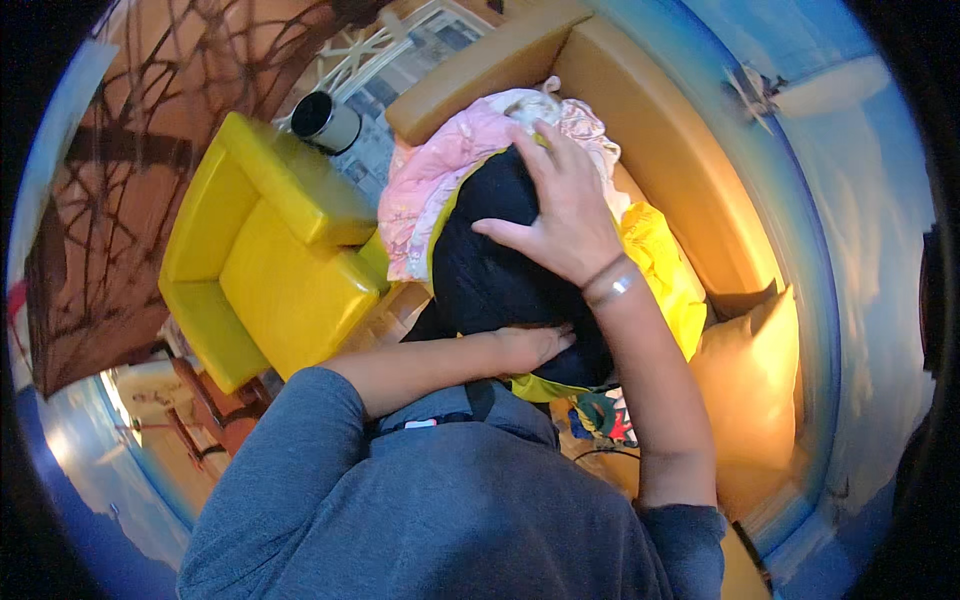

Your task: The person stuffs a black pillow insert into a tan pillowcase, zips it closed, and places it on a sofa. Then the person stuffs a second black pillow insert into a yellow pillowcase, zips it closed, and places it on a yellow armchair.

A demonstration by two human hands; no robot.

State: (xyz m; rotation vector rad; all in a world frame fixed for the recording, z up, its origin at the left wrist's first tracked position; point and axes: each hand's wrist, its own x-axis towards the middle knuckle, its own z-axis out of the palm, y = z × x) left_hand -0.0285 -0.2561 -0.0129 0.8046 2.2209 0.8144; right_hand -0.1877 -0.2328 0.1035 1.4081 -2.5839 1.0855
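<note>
A black garment (487,262) with yellow edging lies spread in front of my body. My right hand (562,202) reaches over its far part, with thumb and fingers spread apart and nothing held. Across the near part lies my left hand (532,349), in contact with the black cloth. Its fingertips are partly lost in the dark fabric, so whether it grips a fold is unclear. Beyond the garment sits a heap of pink and white clothes (457,157). Bright yellow cloth (660,247) lies to the right of my right forearm.
A tan sofa (667,135) with a cushion (750,390) runs along the right. At left stands a yellow armchair (277,277), with a waste bin (337,131) behind it. Multicoloured cloth (600,416) shows below the garment. A wooden chair (217,405) is at lower left.
</note>
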